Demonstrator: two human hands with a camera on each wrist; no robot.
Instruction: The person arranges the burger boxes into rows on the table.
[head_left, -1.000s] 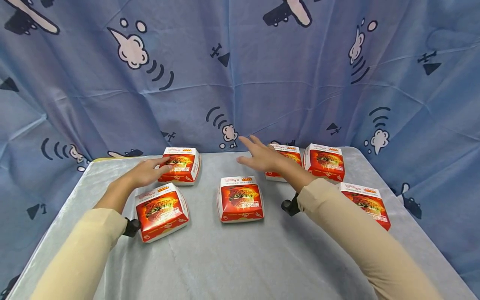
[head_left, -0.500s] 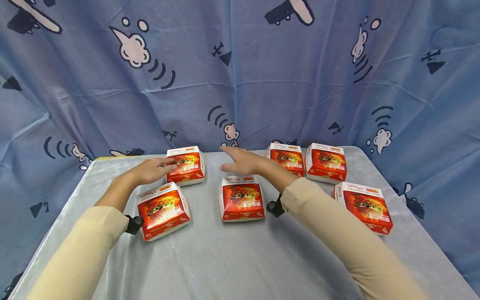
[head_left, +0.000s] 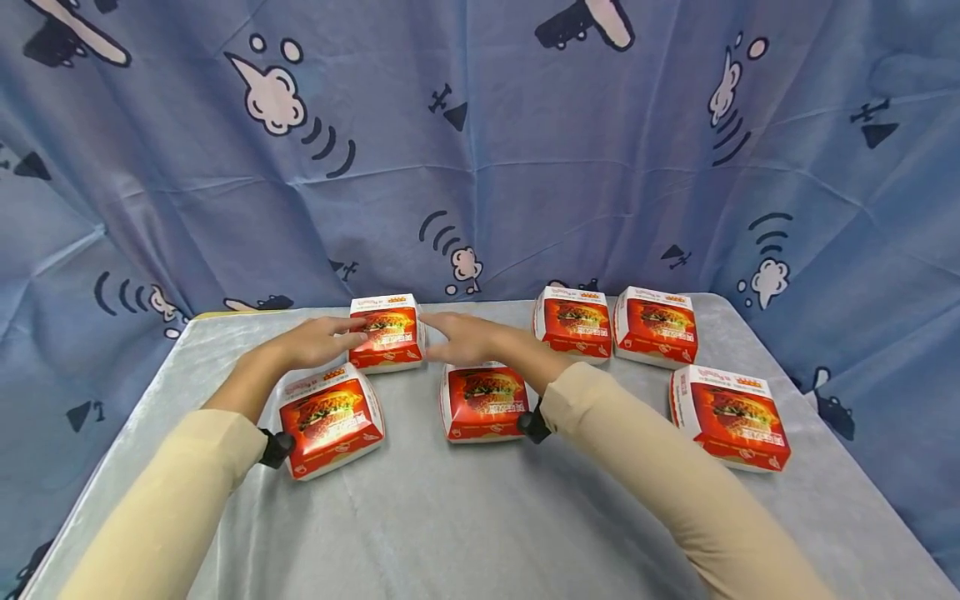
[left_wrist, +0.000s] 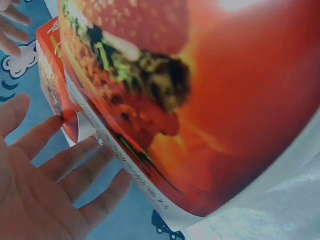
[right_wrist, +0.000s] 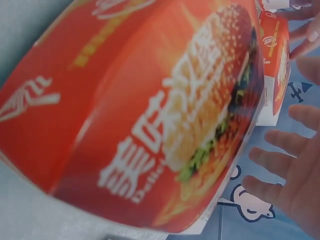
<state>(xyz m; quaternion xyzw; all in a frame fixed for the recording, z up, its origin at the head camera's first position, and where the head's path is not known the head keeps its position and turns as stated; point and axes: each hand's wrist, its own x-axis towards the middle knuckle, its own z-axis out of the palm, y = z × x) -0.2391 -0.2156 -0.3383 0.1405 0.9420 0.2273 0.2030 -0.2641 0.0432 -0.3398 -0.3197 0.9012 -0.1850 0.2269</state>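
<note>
A red and white burger box (head_left: 386, 342) stands at the back left of the table, between both hands. My left hand (head_left: 318, 342) is at its left side, thumb and fingers extended and overlapping the box's edge. At its right side is my right hand (head_left: 468, 337), fingers extended and pointing left. In the left wrist view the left hand (left_wrist: 55, 185) has its fingers spread beside a nearer burger box (left_wrist: 210, 120). The right wrist view shows the right hand (right_wrist: 300, 180), also spread, next to the middle burger box (right_wrist: 150, 115); the back-left burger box (right_wrist: 274, 75) is beyond.
Another burger box (head_left: 330, 425) lies below the left wrist, and the middle one (head_left: 483, 408) is partly hidden under the right hand and wrist. Further boxes stand at right: two (head_left: 573, 325) (head_left: 655, 327) at the back, one (head_left: 731, 417) nearer. A blue patterned curtain (head_left: 480, 150) hangs behind the table (head_left: 420, 517).
My right hand has moved left, from over the gap near the back-right boxes to the back-left box's right side. The back-left box has slid slightly right, with my left hand following.
</note>
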